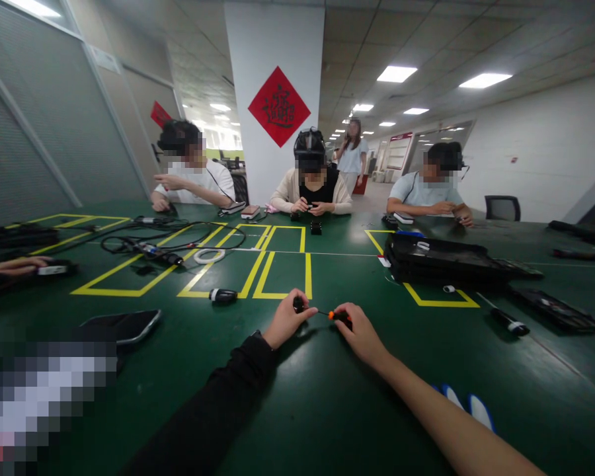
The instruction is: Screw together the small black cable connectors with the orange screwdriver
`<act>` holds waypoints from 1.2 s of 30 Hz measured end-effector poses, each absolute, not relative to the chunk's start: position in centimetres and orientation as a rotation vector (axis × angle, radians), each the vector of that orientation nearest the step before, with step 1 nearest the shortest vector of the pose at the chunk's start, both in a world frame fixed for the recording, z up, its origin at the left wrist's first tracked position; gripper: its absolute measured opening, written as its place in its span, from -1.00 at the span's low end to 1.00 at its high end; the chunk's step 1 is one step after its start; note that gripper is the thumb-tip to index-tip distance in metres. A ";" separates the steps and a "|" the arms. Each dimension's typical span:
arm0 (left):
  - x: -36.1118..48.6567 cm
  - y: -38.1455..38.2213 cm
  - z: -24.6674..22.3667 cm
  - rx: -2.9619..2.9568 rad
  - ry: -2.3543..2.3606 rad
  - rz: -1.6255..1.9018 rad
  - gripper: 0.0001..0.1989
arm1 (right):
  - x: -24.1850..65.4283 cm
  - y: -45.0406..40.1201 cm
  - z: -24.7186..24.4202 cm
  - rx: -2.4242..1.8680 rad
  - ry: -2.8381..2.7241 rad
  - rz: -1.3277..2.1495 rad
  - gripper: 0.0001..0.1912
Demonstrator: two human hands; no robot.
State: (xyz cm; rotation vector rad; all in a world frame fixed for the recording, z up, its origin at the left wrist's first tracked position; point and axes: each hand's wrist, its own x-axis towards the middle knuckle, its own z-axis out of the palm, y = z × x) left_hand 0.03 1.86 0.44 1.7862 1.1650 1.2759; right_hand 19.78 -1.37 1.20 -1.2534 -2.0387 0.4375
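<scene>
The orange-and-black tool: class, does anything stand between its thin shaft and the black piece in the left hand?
Yes: in this view, the fingertips of the left hand lie between the thin shaft and the black piece. No loose object shows there; whether shaft and fingertips touch is too small to tell.

The smooth green bench [297, 410] has a soft sheen, with matt yellow tape strips [308, 274] toward its far edge. The slim orange-and-black screwdriver [332, 315] looks plastic-handled and metal-shafted; the black left sleeve [233, 377] is matt, wrinkled cloth.
</scene>
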 end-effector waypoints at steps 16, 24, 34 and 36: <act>-0.1 1.9 0.5 1.787 1.150 1.284 -0.80 | 20.3 -1.2 1.2 -1.255 -1.964 0.475 -0.80; 0.0 1.9 0.4 1.755 1.151 1.284 -0.78 | 20.1 -1.1 1.2 -1.235 -2.000 0.453 -0.79; 0.0 1.9 0.5 1.768 1.151 1.280 -0.78 | 20.2 -1.1 1.2 -1.285 -1.977 0.508 -0.75; 0.1 1.8 0.6 1.753 1.144 1.282 -0.78 | 20.2 -1.0 1.2 -1.269 -2.008 0.483 -0.75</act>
